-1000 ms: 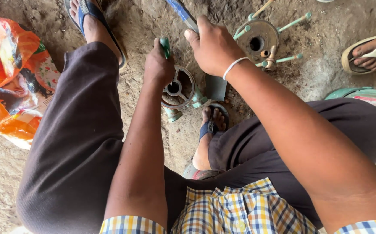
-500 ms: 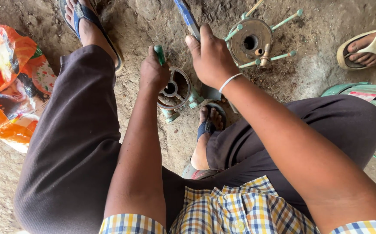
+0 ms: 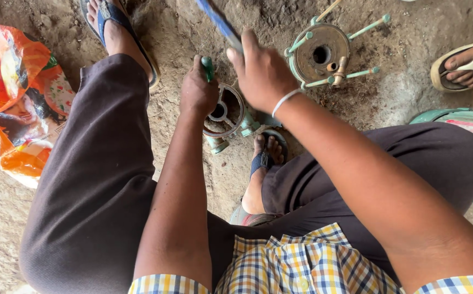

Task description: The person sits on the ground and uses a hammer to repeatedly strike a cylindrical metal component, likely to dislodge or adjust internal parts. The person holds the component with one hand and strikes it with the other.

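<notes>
1. The left hand [image 3: 197, 91] has its grip closed round a green handle [image 3: 207, 68].
2. Just right of that grip sits a rusty, ring-shaped green metal housing [image 3: 226, 115] on the dirt floor [image 3: 193, 174].
3. The right hand [image 3: 262, 73] clasps a blue tool [image 3: 218, 20] above the housing.

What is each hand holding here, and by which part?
Left hand grips a green-handled tool by its handle; right hand grips a blue tool near its lower end.

Single head camera, looking steeply down, close over lap, arms, dirt ground [image 3: 193, 163].
</notes>
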`<state>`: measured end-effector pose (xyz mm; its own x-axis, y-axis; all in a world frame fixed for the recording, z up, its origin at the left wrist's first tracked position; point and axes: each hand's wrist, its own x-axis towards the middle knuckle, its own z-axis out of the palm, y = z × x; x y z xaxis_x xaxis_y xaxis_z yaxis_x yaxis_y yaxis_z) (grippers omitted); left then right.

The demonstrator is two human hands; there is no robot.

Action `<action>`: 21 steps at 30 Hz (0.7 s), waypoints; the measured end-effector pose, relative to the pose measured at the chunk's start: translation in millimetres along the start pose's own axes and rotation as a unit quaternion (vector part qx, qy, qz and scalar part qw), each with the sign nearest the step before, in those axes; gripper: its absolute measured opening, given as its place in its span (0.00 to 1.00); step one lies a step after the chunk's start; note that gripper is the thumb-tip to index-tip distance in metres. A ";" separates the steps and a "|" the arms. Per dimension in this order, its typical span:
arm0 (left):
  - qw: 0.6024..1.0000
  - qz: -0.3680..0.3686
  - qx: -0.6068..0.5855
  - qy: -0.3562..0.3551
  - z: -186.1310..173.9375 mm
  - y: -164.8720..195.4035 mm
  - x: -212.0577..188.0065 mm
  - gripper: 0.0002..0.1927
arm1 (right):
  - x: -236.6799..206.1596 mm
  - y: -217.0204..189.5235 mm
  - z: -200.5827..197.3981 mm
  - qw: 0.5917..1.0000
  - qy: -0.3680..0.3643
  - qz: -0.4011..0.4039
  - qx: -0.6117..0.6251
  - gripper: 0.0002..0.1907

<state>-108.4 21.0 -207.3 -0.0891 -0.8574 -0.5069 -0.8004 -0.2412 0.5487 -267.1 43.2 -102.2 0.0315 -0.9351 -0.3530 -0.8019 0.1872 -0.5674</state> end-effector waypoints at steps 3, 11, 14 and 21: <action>0.999 -0.013 -0.015 -0.026 2.4 -0.3 -1.4 0.37 | -14.4 4.8 6.3 0.992 -0.106 0.038 -0.048 0.17; 0.999 0.019 -0.013 0.023 -2.5 7.3 -8.4 0.35 | -6.2 12.6 3.3 0.997 0.079 -0.014 -0.011 0.19; 0.995 -0.046 0.006 -0.085 -0.9 10.2 -13.6 0.21 | -19.5 3.9 7.6 0.996 0.024 0.075 0.033 0.23; 0.999 0.030 0.013 -0.028 2.9 1.3 -8.7 0.33 | -31.6 18.4 11.5 0.999 -0.034 0.007 -0.007 0.17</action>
<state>-110.3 29.5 -204.2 -0.1700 -0.8427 -0.5108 -0.8082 -0.1773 0.5616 -276.0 79.6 -110.0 0.0590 -0.9099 -0.4106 -0.8106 0.1964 -0.5516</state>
